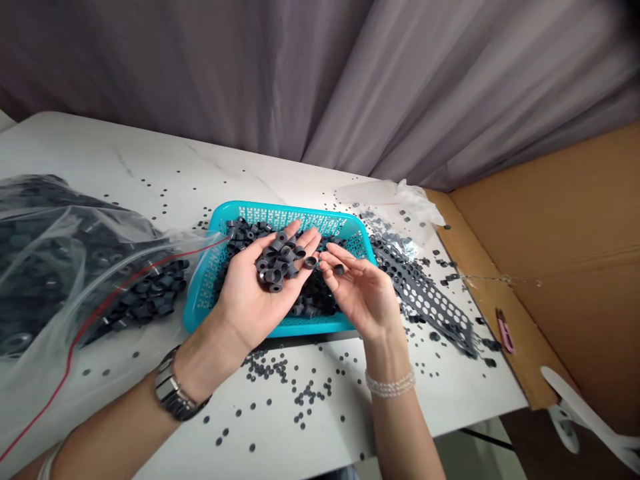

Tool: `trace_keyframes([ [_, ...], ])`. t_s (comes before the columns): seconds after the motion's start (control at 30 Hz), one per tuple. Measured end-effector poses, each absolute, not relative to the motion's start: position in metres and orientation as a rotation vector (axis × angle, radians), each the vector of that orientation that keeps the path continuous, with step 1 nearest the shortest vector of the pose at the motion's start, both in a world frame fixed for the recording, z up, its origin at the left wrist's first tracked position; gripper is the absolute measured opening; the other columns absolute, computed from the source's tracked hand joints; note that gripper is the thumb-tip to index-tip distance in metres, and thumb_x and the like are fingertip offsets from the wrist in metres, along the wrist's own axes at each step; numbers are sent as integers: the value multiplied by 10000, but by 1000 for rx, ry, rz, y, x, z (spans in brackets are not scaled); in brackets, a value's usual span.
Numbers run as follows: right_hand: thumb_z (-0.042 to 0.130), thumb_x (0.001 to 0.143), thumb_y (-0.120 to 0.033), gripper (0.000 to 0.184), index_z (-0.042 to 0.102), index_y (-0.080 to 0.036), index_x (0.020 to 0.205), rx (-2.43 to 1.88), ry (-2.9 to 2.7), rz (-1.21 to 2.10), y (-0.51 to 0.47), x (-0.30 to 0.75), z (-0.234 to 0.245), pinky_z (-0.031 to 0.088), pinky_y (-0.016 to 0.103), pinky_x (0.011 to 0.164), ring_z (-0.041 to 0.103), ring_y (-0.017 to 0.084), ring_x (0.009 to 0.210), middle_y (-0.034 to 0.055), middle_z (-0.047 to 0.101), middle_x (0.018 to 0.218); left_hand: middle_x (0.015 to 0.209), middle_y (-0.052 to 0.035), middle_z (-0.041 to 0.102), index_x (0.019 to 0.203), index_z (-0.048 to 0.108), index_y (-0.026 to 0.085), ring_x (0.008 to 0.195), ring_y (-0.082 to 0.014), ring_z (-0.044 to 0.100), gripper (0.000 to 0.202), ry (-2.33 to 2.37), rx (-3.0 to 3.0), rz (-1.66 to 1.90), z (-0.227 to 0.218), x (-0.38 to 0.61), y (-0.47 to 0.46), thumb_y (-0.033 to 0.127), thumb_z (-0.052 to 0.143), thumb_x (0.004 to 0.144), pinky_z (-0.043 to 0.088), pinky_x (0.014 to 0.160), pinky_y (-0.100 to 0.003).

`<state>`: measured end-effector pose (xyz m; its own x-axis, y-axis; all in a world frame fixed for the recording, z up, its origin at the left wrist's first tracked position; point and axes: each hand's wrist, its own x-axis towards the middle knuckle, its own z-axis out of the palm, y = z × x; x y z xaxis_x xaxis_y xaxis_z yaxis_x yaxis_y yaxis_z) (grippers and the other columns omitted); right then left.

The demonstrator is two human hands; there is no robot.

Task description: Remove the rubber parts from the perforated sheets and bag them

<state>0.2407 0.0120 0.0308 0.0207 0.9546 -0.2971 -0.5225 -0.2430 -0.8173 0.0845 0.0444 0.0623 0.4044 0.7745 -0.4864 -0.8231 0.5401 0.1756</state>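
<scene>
My left hand point(255, 273) lies palm up over the blue basket, cupped under a small heap of dark grey ring-shaped caps point(280, 257). Close to its fingertips, my right hand point(363, 287) has its thumb and fingers drawn together, with one dark cap point(339, 269) held against the fingers. Another cap point(310, 263) sits between the two hands, at the edge of the left fingers. Beneath them, the blue perforated basket point(265, 328) contains many more such caps, partly hidden by my hands.
On the left, a clear zip bag point(65, 233) full of dark caps spills some onto the table point(65, 143). Small black discs point(310, 395) are scattered around. Right of the basket are a punched dark sheet point(435, 307), cardboard point(545, 267) and a pink-handled cutter point(505, 331).
</scene>
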Motion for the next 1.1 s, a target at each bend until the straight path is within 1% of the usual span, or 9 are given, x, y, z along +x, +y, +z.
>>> trace_keyframes([
  [0.1,508,812,-233,255,702,-152,955,-1005,-537,1558,12,241,29,489,324,947,647,180,945,99,701,1002,1224,-162,641,1335,482,138,1132,-227,618,453,555,-89,1010,61,84,44,195,385,896,530,916,-326],
  [0.2,511,851,-291,242,693,-165,948,-1039,-577,1534,11,236,30,519,315,831,631,167,844,89,680,950,1233,-145,637,1340,479,164,1132,-217,618,455,554,-96,1015,61,84,44,192,388,896,525,925,-327],
  [0.33,666,802,-326,221,645,-220,995,-1157,-798,1381,6,223,34,452,247,590,509,100,614,3,605,790,1235,-137,638,1337,486,179,1124,-217,624,450,567,-100,1006,62,84,43,194,380,900,531,910,-317],
  [0.43,743,742,-290,277,625,-240,987,-1248,-922,1277,3,215,35,405,223,567,483,85,618,-18,592,803,1236,-142,637,1340,482,170,1128,-216,622,452,564,-90,1005,62,85,43,194,376,901,525,913,-303],
  [0.67,615,771,-287,115,611,-193,837,-1093,-661,1542,9,226,34,301,237,460,383,87,521,7,558,733,1267,-124,626,1323,499,189,1151,-209,607,456,534,-38,992,61,85,43,209,389,882,442,1016,-360],
  [0.8,519,779,-345,159,546,-195,735,-1025,-509,1578,11,232,38,320,246,458,443,118,567,44,564,749,1261,-108,634,1295,532,202,1177,-198,587,433,520,-11,973,59,85,42,231,398,884,421,1030,-348],
  [0.9,529,805,-387,256,443,-205,645,-1013,-527,1561,9,229,41,261,233,419,434,99,534,32,552,735,1245,-113,642,1274,555,191,1182,-200,584,416,505,2,961,57,85,41,238,408,887,440,1008,-337],
  [1.0,640,781,-368,260,447,-219,692,-1069,-643,1489,5,222,41,152,220,389,289,58,427,-44,472,617,1253,-111,637,1244,585,193,1187,-209,578,394,511,10,946,56,86,40,238,428,885,465,978,-330],
  [1.1,723,745,-324,226,544,-256,865,-1174,-831,1347,3,216,38,155,220,395,221,56,410,-92,414,542,1264,-97,632,1237,594,213,1190,-220,576,383,539,2,923,58,87,39,225,438,887,492,944,-342],
])
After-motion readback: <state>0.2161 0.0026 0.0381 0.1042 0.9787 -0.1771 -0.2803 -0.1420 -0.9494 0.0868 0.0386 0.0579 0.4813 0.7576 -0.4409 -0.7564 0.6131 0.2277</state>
